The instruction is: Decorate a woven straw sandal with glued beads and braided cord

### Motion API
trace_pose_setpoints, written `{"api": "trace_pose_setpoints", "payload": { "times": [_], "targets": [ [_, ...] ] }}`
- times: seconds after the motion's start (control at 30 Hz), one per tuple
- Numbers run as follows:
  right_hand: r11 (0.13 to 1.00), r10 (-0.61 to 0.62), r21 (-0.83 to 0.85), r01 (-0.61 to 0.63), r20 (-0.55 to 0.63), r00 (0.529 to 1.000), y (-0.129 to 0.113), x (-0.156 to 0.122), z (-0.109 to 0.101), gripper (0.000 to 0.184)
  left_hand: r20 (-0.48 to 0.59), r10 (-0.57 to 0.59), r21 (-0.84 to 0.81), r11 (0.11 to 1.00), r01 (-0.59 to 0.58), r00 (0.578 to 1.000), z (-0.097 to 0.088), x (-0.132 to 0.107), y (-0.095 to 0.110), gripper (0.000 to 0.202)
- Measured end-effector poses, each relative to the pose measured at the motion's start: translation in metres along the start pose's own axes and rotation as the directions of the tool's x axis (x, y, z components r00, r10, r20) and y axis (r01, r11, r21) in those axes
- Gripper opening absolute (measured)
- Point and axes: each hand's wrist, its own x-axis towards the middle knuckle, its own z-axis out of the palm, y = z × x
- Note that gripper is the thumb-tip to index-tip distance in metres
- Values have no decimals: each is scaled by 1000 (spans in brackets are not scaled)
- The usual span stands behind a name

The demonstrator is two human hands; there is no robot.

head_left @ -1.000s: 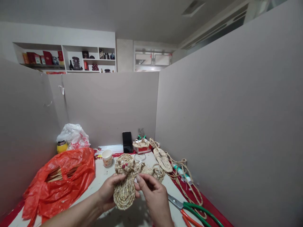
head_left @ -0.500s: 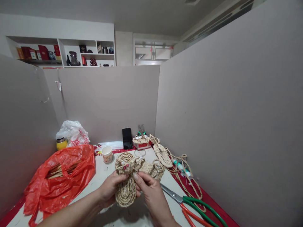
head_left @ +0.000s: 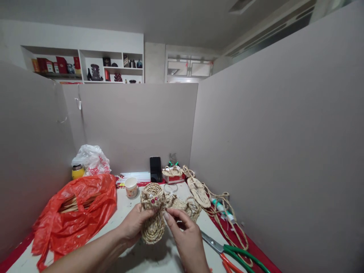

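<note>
A small woven straw slipper [head_left: 152, 229], with red and clear beads [head_left: 154, 200] on its strap, is held upright above the table. My left hand [head_left: 133, 224] is closed on its left side, thumb across the front. From the right, my right hand [head_left: 187, 235] pinches the slipper's edge near the end of the strap; the exact bit between thumb and finger is too small to make out. Behind the right hand lies another braided straw piece [head_left: 187, 206], partly hidden. Scissors [head_left: 218, 246] with green and orange handles lie to the right of that hand.
A red plastic bag [head_left: 93, 185] of straw-coloured material sits at left, near a paper cup [head_left: 131, 188]. A phone [head_left: 155, 169] leans at the back by a red box [head_left: 173, 178]. Straw soles [head_left: 198, 192] and cords lie along the right partition [head_left: 270, 132].
The view has shifted slightly, so everything sits a little further right. Both hands keep their hold on the slipper; the right fingers have moved slightly at its edge.
</note>
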Motion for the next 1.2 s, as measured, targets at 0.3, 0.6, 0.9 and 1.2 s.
{"api": "trace_pose_setpoints", "payload": {
  "times": [0.3,0.6,0.9,1.2],
  "targets": [
    [997,43,55,-45,43,998,4,1,5,31,-45,-24,45,999,26,999,4,-2,-4,28],
    [988,94,117,-102,65,993,6,1,4,29,-83,-65,52,996,69,994,8,-7,-1,30],
    [981,125,147,-130,42,991,13,3,6,27,-86,-41,48,998,45,995,5,-4,-5,28],
    [992,116,42,-123,144,983,10,2,6,30,-112,-60,-13,998,59,992,1,-1,-7,23]
  ]
}}
